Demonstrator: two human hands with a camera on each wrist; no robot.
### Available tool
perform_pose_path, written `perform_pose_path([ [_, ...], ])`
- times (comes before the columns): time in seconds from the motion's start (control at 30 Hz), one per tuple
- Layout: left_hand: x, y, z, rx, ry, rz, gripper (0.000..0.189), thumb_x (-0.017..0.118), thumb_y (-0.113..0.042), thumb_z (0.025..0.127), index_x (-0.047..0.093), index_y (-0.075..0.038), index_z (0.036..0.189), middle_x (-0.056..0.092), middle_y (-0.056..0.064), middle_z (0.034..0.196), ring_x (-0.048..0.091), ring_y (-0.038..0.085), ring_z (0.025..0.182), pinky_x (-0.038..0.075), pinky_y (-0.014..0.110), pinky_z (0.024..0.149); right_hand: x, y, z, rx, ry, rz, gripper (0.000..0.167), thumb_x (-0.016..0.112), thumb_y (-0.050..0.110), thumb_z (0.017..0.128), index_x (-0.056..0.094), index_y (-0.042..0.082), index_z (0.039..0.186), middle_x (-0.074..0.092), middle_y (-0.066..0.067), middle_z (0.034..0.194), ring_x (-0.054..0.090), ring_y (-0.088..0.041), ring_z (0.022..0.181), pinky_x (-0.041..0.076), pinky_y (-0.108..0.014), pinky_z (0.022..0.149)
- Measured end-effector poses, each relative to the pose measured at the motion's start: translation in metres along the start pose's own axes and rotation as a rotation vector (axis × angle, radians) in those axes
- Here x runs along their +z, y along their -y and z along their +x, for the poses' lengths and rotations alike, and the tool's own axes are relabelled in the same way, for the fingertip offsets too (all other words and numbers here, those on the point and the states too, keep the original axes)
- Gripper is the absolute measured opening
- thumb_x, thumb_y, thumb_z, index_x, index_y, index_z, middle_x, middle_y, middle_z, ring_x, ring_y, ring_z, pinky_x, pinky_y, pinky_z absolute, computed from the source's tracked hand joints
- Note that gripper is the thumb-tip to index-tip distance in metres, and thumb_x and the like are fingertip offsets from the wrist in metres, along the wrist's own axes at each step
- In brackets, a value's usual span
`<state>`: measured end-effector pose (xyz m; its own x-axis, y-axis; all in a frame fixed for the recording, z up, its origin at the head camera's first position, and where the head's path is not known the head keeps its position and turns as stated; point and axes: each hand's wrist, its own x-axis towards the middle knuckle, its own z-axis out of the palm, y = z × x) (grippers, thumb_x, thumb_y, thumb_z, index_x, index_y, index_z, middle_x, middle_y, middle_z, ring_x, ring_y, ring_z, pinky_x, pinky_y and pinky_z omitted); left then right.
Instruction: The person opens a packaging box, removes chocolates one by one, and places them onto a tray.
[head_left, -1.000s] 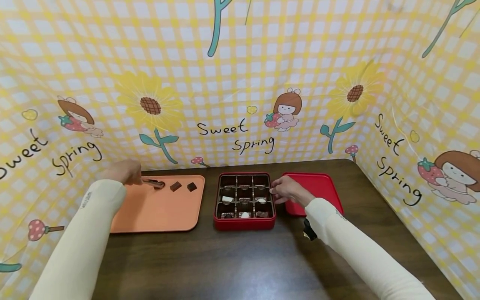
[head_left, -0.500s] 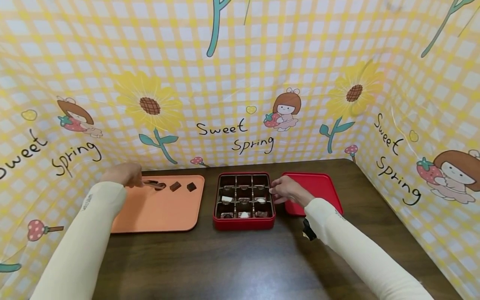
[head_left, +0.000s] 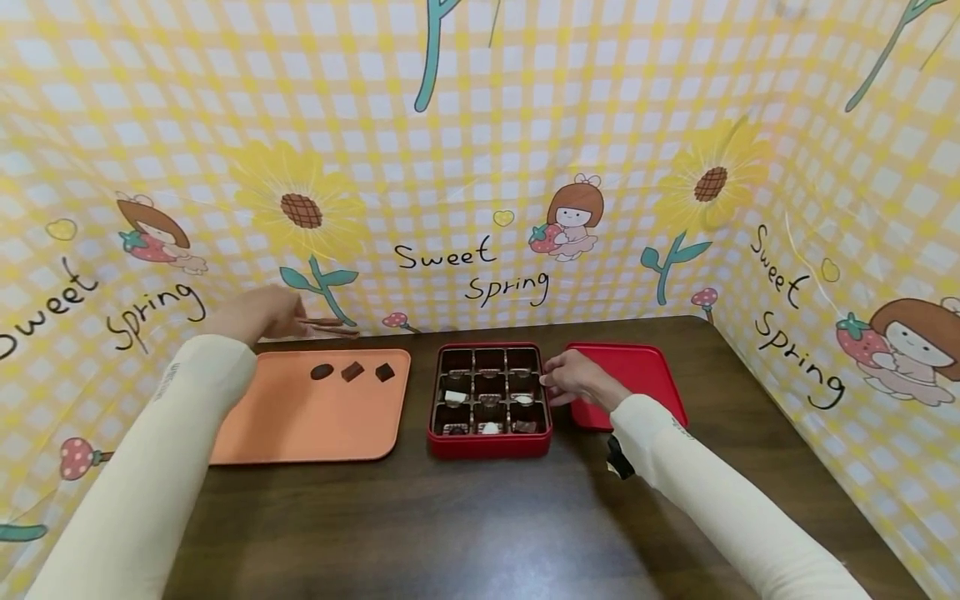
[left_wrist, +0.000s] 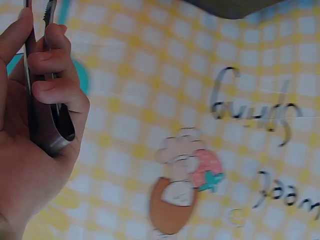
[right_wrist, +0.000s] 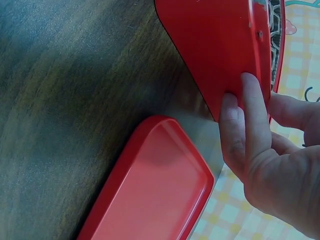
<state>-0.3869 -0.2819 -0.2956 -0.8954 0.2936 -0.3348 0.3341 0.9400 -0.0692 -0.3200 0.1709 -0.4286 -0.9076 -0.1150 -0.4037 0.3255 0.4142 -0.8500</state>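
Here on the left, a white sleeve [head_left: 150,467] slants up to the left hand [head_left: 268,313], and its grip is firm: fingers curled round metal tongs [left_wrist: 47,136], a gap showing between the two arms. In the head view the tongs point right, up off the orange tray [head_left: 315,425], just beyond its back edge. On that tray, near the back edge, sit three chocolates in a row: an oval one [head_left: 322,372], a brown oblong [head_left: 352,371], a dark square [head_left: 385,372], all apart from one another.

Across the table [head_left: 420,517] to the middle now, and there's the red box [head_left: 487,447] with its nine-compartment insert [head_left: 473,402]. Middle row: a white piece [head_left: 454,398] left, a pale piece [head_left: 522,400] right. Front row: a white one [head_left: 491,428] at centre, a brown one [head_left: 525,427] right; the darker compartments are hard to read.

And at the box's right wall, the right hand [head_left: 581,379]! Its grip is loose, fingers extended, touching the wall. Beneath and beyond it, just beside the box, lies the red lid [head_left: 637,371].
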Motion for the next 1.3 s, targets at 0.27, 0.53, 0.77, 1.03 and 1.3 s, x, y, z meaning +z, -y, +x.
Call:
perform_pose_path([
  [0.27, -0.017, -0.053, 0.006, 0.080, -0.072, 0.013, 0.044, 0.064, -0.040, 0.097, 0.070, -0.006, 0.123, 0.063, 0.025, 0.128, 0.059, 0.046, 0.116, 0.051, 0.056, 0.091, 0.000, 0.001, 0.000, -0.005, 0.002, 0.002, 0.046, 0.056, -0.001, 0.099, 0.045, -0.009, 0.143, 0.055, -0.022, 0.119, 0.055, -0.020, 0.079, 0.059, -0.040, 0.078],
  [0.53, -0.024, -0.096, 0.008, 0.195, -0.086, 0.062, 0.033, 0.069, -0.036, 0.095, 0.075, -0.014, 0.118, 0.070, 0.014, 0.120, 0.068, 0.031, 0.102, 0.055, 0.046, 0.082, 0.000, 0.001, -0.001, -0.007, -0.003, 0.000, 0.046, 0.056, 0.000, 0.099, 0.045, -0.009, 0.143, 0.056, -0.020, 0.115, 0.056, -0.020, 0.080, 0.059, -0.040, 0.079],
  [0.77, -0.027, -0.126, 0.009, 0.221, -0.058, 0.090, 0.038, 0.071, -0.035, 0.093, 0.072, -0.011, 0.123, 0.069, 0.010, 0.124, 0.067, 0.029, 0.108, 0.055, 0.044, 0.087, 0.000, 0.000, -0.001, -0.013, -0.002, 0.001, 0.046, 0.057, -0.001, 0.099, 0.045, -0.009, 0.143, 0.056, -0.022, 0.120, 0.056, -0.021, 0.079, 0.059, -0.040, 0.078],
  [1.03, -0.019, -0.157, 0.004, 0.229, -0.006, 0.177, 0.036, 0.073, -0.038, 0.091, 0.073, -0.016, 0.120, 0.070, 0.004, 0.122, 0.065, 0.025, 0.112, 0.053, 0.043, 0.092, -0.001, 0.001, 0.000, -0.002, -0.008, 0.006, 0.046, 0.057, 0.000, 0.099, 0.045, -0.008, 0.143, 0.056, -0.023, 0.122, 0.056, -0.021, 0.080, 0.059, -0.041, 0.079],
  [1.3, -0.002, -0.169, 0.010, 0.247, 0.052, 0.249, 0.026, 0.073, -0.040, 0.090, 0.076, -0.024, 0.111, 0.075, -0.007, 0.099, 0.070, 0.017, 0.094, 0.055, 0.040, 0.088, 0.001, -0.001, 0.002, -0.008, -0.008, 0.000, 0.047, 0.056, 0.000, 0.099, 0.044, -0.009, 0.144, 0.055, -0.027, 0.132, 0.058, -0.021, 0.084, 0.058, -0.043, 0.082],
])
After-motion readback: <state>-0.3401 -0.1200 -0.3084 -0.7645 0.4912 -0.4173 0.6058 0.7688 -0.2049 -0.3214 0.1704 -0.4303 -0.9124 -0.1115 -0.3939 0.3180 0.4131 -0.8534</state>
